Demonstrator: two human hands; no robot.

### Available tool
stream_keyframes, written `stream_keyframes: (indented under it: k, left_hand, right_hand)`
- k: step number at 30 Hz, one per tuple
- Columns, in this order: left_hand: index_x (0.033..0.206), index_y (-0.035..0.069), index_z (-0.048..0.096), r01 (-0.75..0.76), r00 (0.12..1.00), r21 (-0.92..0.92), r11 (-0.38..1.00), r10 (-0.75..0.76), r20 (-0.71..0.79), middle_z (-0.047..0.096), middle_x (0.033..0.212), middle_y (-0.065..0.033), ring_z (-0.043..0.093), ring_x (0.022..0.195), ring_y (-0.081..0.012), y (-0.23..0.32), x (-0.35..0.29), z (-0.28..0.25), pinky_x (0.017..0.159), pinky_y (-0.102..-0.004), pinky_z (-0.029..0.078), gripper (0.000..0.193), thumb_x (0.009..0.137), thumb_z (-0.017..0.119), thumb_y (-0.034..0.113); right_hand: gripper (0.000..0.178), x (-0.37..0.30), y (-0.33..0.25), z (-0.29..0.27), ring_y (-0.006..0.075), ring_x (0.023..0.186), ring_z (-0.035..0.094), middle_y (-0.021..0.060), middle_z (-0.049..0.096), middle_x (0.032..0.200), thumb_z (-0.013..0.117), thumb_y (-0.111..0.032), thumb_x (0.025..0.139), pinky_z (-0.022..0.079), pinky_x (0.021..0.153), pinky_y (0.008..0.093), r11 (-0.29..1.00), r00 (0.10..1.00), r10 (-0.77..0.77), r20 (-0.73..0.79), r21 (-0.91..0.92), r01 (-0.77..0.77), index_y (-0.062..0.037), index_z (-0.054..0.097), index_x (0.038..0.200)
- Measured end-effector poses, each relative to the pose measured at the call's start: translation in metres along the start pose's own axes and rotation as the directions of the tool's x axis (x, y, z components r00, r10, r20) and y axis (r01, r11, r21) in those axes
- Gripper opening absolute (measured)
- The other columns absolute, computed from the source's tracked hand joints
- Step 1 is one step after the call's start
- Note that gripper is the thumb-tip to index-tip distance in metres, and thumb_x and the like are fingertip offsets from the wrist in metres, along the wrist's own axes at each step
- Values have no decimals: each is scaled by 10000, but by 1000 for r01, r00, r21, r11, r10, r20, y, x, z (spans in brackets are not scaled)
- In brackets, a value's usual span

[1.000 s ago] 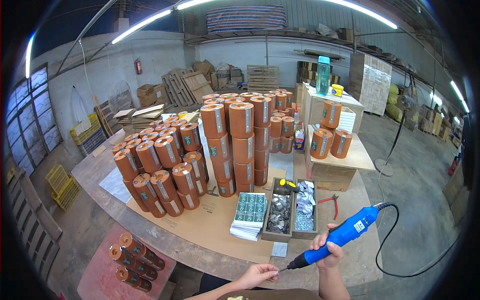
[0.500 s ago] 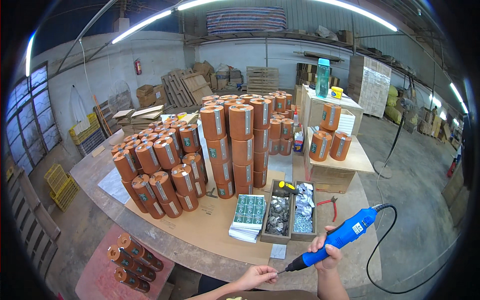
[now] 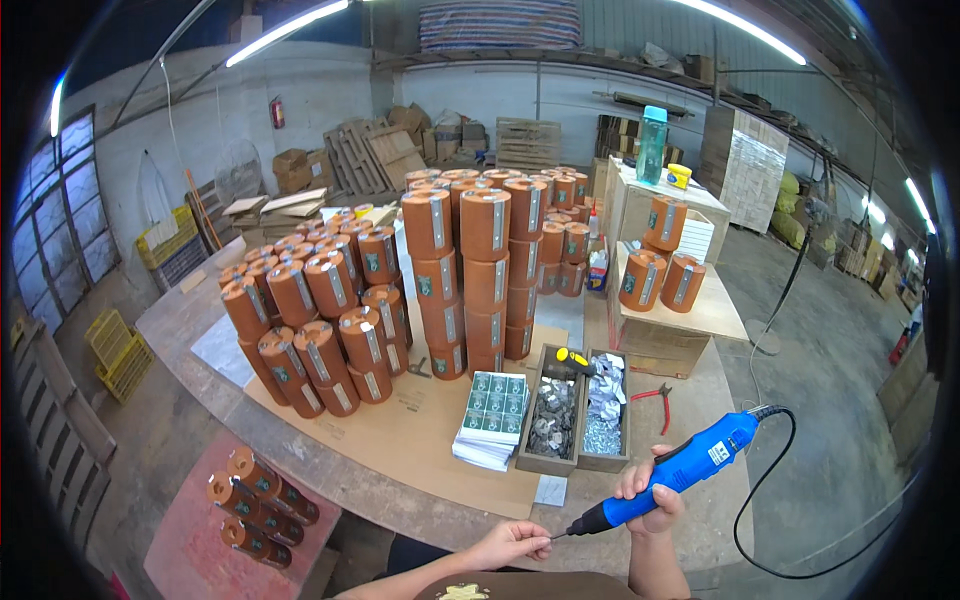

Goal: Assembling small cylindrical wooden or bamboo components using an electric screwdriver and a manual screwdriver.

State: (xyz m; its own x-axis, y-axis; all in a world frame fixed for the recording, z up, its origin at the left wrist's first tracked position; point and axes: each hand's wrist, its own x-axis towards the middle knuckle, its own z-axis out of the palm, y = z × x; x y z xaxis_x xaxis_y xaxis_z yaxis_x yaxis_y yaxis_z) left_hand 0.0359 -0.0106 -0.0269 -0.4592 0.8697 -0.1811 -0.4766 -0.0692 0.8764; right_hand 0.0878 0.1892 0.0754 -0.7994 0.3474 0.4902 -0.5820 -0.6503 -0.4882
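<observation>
My right hand (image 3: 650, 492) grips the blue body of a corded electric screwdriver (image 3: 715, 450), its black nose slanting down to the left. At its end, my left hand (image 3: 515, 543) pinches the tip of the thin screwdriver bit (image 3: 562, 535); whether a small screw is also between the fingers is hidden. Both hands are over the table's front edge. Just beyond them stand two wooden trays of small metal parts, the left tray (image 3: 552, 415) with dark pieces and the right tray (image 3: 604, 405) with shiny ones. A stack of green-and-white label sheets (image 3: 494, 408) lies beside them.
Brown cylinders with metal strips stand in tall stacks (image 3: 486, 285) and lower groups (image 3: 330, 275) on the table (image 3: 400, 490). Several lie on a red stool (image 3: 190, 545). Red-handled pliers (image 3: 662, 400) rest right of the trays; a black cord (image 3: 745, 510) loops at the right.
The surroundings sit slightly higher in the picture, as the view has shifted a little. Both hands keep nearly the same hold on the screwdriver and its bit.
</observation>
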Motion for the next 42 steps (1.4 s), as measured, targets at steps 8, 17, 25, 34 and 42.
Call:
stream_keyframes:
  k: [8, 17, 25, 34, 42]
  left_hand:
    - [916, -3, 553, 24, 994, -69, 997, -17, 110, 591, 812, -43, 567, 745, -97, 7, -3, 4, 701, -240, 471, 166, 855, 511, 145]
    - [877, 14, 543, 22, 954, 156, 987, -67, 291, 580, 777, -13, 538, 711, -68, 24, -9, 12, 658, -213, 441, 107, 841, 520, 113]
    - [863, 26, 519, -82, 985, -112, 990, 97, 141, 549, 763, 6, 538, 734, -64, 11, -7, 7, 687, -222, 459, 95, 848, 507, 119]
    - [839, 12, 530, -138, 977, 15, 990, 134, 167, 560, 758, -22, 547, 704, -78, 7, -8, 5, 659, -228, 471, 89, 826, 520, 100]
    - [825, 3, 531, -159, 980, -4, 987, 158, 121, 565, 741, -28, 544, 689, -84, 7, -8, 0, 640, -228, 465, 96, 819, 529, 98]
  right_hand:
    - [569, 0, -4, 6, 213, 629, 500, 89, 491, 697, 564, -120, 672, 445, 615, 364, 999, 990, 50, 134, -8, -49, -51, 331, 1187]
    - [735, 7, -3, 16, 163, 707, 374, 37, 476, 683, 619, -123, 641, 425, 708, 354, 991, 961, 122, 249, 29, -133, -120, 270, 1288]
    - [704, -3, -12, 23, 156, 759, 353, 17, 434, 713, 647, -126, 617, 402, 743, 299, 974, 960, 73, 269, -228, -10, -116, 315, 1238]
    - [857, 9, -5, 37, 165, 823, 376, 43, 364, 862, 742, -176, 564, 421, 854, 339, 960, 911, 251, 329, -204, -191, -97, 283, 1284]
    - [715, 1, -10, 15, 138, 642, 400, 22, 426, 684, 660, -275, 616, 362, 635, 264, 900, 901, 118, 418, -428, 81, -55, 335, 1213]
